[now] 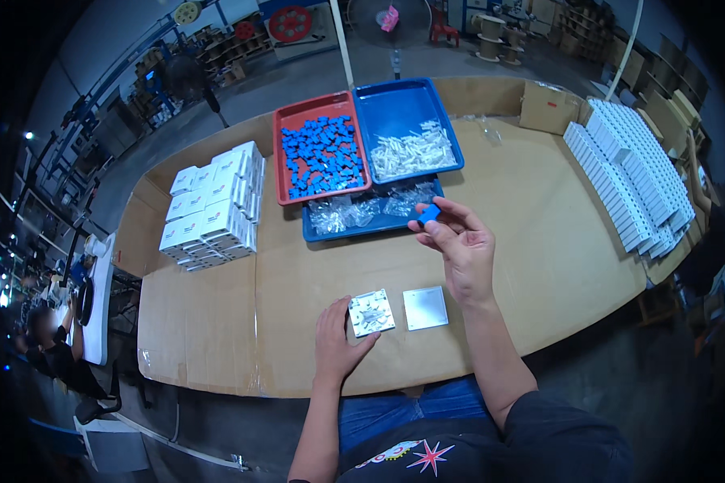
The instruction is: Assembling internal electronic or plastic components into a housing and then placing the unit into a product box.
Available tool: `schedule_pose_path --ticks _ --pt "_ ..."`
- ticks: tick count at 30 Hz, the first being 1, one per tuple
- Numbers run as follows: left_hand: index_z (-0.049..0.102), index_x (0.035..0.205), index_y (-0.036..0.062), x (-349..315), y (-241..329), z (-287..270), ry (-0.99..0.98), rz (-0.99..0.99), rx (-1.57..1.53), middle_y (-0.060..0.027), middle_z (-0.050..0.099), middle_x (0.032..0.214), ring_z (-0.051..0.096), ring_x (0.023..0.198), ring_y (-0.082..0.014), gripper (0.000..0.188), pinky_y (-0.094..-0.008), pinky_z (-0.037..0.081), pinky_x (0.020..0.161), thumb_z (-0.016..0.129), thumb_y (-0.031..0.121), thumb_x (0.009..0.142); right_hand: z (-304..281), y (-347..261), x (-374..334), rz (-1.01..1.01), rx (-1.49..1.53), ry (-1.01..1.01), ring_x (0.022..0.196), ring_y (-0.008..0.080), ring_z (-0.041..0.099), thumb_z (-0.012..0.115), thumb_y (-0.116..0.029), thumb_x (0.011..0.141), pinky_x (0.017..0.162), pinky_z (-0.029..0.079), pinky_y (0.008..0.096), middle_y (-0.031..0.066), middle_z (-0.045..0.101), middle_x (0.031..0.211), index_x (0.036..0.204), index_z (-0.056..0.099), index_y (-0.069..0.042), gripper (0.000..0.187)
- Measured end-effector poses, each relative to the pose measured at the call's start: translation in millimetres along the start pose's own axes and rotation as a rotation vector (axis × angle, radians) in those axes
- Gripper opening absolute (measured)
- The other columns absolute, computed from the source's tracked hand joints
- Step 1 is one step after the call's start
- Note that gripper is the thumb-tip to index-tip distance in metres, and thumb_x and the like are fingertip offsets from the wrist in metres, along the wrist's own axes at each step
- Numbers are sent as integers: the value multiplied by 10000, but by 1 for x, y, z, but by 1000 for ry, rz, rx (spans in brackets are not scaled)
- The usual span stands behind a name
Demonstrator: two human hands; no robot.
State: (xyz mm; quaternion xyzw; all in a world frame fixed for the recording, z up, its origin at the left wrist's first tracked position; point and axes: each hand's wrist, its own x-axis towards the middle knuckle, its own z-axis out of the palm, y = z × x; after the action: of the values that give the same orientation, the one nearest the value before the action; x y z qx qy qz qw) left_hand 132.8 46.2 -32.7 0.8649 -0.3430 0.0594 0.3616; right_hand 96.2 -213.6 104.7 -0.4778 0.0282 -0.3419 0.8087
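Small blue plastic block (429,213) pinched in your right hand's (466,252) fingers.
Near side: your left hand's (338,338) fingers grasp a square white plastic housing (371,313).

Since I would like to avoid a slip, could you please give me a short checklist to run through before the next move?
1. Right grip pinching one blue piece, raised off the table: ok.
2. Left grip in contact with the white square case: ok; how firmly, cannot tell.
3. Case lying on the table with its detailed side up: ok.
4. Blue piece seated in the case: not ok; the two are apart.
5. Smooth white square plate within view, right of the case and uncovered: ok.
6. Spare blue pieces in the red tray: ok.
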Motion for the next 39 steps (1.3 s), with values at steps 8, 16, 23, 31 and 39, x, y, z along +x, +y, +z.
schedule_pose_path --ticks 8,16,23,31,39 --pt "539 1428 49 2 -2 5 3 -34 -8 -173 614 1403 566 1306 -395 867 -492 435 1120 926 319 701 -10 16 -9 131 -109 -105 1065 183 726 715 97 933 945 595 278 142 677 1319 1371 611 57 452" --pt "524 1463 54 5 -4 2 -26 -123 -45 -167 601 1427 546 1341 -380 912 -488 422 1144 932 345 702 -39 74 -28 123 -785 -344 855 137 686 795 -44 874 792 567 285 94 715 1165 1323 673 -21 466" --pt "512 1475 51 2 -13 3 -18 -124 -63 -156 588 1445 536 1351 -367 931 -485 420 1147 927 368 704 -30 117 -51 35 -1003 -603 867 243 684 792 -130 856 787 562 336 97 688 1112 1146 706 -20 322" --pt "503 1476 39 0 -15 4 -9 -107 -65 -162 587 1436 540 1334 -376 941 -490 416 1140 926 369 703 -5 136 -52 -201 -1185 -758 1070 303 623 785 -112 817 924 516 420 89 677 1101 1128 709 -50 326" --pt "498 1487 42 1 -17 2 -17 -109 -76 -170 575 1462 527 1354 -380 970 -498 402 1162 935 373 688 1 143 -55 -197 -1265 -785 1066 273 607 772 -138 828 904 480 408 55 673 1088 1068 722 -63 256"
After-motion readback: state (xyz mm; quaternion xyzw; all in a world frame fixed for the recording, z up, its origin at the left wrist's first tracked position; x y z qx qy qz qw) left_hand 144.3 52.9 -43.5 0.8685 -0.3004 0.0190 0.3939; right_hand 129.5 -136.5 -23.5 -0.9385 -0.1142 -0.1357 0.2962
